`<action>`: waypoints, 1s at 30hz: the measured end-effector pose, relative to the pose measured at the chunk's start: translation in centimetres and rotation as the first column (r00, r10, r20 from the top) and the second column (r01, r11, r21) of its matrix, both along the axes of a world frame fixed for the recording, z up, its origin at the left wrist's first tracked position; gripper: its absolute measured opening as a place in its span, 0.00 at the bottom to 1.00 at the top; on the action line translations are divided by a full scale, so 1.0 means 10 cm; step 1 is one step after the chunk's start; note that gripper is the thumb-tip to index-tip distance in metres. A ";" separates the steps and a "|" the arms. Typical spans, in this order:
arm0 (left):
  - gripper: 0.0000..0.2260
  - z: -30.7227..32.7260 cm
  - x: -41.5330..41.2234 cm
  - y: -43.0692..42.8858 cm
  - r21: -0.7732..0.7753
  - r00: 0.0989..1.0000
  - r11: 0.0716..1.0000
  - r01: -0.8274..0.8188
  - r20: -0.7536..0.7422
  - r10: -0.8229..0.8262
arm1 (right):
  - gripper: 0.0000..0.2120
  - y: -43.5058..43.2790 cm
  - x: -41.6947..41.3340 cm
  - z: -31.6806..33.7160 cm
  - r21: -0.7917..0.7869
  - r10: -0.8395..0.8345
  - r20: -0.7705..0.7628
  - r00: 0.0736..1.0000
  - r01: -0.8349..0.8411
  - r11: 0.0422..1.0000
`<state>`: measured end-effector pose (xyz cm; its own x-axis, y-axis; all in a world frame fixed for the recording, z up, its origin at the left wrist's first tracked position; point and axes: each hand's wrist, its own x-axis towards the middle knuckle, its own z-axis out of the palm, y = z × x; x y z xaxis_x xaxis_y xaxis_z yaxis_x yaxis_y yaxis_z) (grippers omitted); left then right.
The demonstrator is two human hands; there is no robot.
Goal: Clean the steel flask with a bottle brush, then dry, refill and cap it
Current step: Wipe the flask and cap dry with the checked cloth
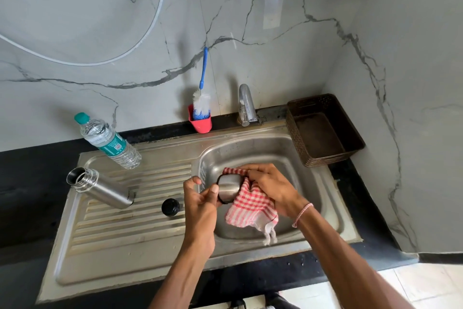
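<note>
The steel flask [105, 188] stands uncapped on the ribbed drainboard at the left. A black inner stopper [170, 207] sits on the drainboard to its right. Over the sink basin my left hand [200, 204] pinches the steel cup lid [228, 188] at its rim. My right hand [271, 187] grips a red-and-white checked cloth [251, 206] pressed against the lid. The blue-handled bottle brush [202, 98] stands bristles-down in a red holder [200, 122] at the back wall.
A plastic water bottle [109, 141] with a teal cap stands behind the flask. The tap [246, 104] rises at the back of the sink [270, 148]. A brown woven basket [323, 130] sits at the right, against the marble walls.
</note>
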<state>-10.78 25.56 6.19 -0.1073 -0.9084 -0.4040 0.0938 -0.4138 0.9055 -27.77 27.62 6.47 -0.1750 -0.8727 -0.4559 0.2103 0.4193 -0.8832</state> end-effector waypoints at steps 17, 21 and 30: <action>0.10 -0.19 -0.20 0.17 -0.237 0.996 0.967 -0.092 0.001 0.095 | 0.12 0.43 0.75 -0.14 0.281 -0.554 0.574 0.603 0.490 0.825; 0.11 -0.34 -0.09 0.16 -0.502 0.940 0.839 0.209 0.341 -0.030 | 0.08 0.47 0.78 -0.17 0.322 -0.534 0.616 0.579 0.433 0.842; 0.10 -0.39 0.12 0.02 -0.737 0.797 0.379 0.560 0.604 -0.003 | 0.08 0.51 0.75 -0.28 0.402 -0.503 0.671 0.545 0.302 0.864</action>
<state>-9.56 25.75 2.28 -0.5026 -0.7181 0.4814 -0.3624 0.6805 0.6368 -20.30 32.76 3.66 -0.0027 -0.6585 -0.7526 0.9318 0.2715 -0.2408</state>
